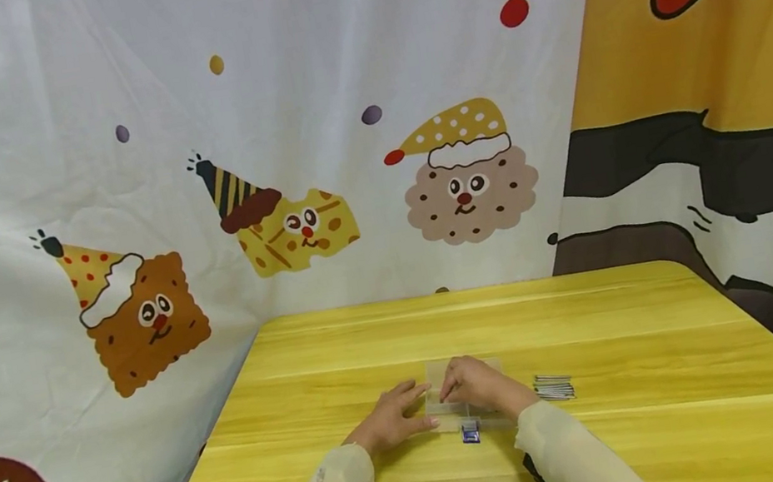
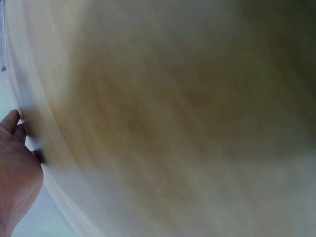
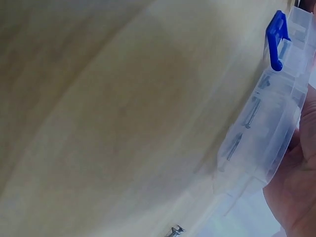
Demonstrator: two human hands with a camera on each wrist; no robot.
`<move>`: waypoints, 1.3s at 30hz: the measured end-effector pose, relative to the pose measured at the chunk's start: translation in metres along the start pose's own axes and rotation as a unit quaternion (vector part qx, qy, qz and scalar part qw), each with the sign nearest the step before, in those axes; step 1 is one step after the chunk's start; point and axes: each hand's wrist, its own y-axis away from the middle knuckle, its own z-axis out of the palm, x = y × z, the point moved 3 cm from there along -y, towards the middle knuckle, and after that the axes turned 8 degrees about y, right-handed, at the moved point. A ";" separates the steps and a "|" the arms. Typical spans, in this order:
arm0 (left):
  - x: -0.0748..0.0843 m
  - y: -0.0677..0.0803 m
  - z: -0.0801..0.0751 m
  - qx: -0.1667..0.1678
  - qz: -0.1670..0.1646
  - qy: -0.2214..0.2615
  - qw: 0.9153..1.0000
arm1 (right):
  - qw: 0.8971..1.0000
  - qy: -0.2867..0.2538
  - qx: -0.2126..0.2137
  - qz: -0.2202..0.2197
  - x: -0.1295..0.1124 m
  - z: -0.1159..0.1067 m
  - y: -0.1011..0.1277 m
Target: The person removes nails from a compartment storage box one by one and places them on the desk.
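Gripping the clear plastic box (image 1: 466, 397) with right hand (image 1: 481, 384), left hand (image 1: 392, 419) flat alongside, risks nudging it into the nearby loose nails (image 1: 554, 387) and scattering them.

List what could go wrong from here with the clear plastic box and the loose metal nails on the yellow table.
1. The clear plastic box with the blue latch lies under both hands; its latch looks unfastened, so lifting it might spill the nails inside.
2. The loose pile of metal nails lies just beside the right hand; a sweep of the sleeve could scatter them.
3. The left hand rests mostly flat beside the box, so the box may slide on the smooth yellow wooden table.
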 end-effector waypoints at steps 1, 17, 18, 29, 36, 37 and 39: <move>0.000 0.000 0.000 0.000 0.001 0.000 1.000 | 1.000 0.003 -0.001 0.001 0.000 0.000 0.000; -0.003 -0.002 0.001 0.001 -0.001 0.007 1.000 | 0.999 0.015 0.031 -0.022 -0.001 0.003 0.003; -0.003 -0.002 0.001 0.001 -0.004 0.007 1.000 | 0.999 -0.001 0.037 -0.018 -0.001 0.002 0.003; -0.002 -0.001 0.001 0.001 -0.008 0.006 1.000 | 0.987 -0.088 0.121 0.063 -0.006 -0.026 0.013; -0.002 0.000 -0.001 0.006 -0.001 0.011 1.000 | 0.984 -0.064 0.137 0.098 0.004 -0.042 0.034; -0.002 0.000 -0.001 0.006 -0.001 0.013 1.000 | 0.983 -0.066 0.137 0.107 0.007 -0.043 0.037; -0.002 0.001 0.000 0.005 0.001 0.017 1.000 | 0.980 -0.069 0.138 0.123 0.015 -0.044 0.044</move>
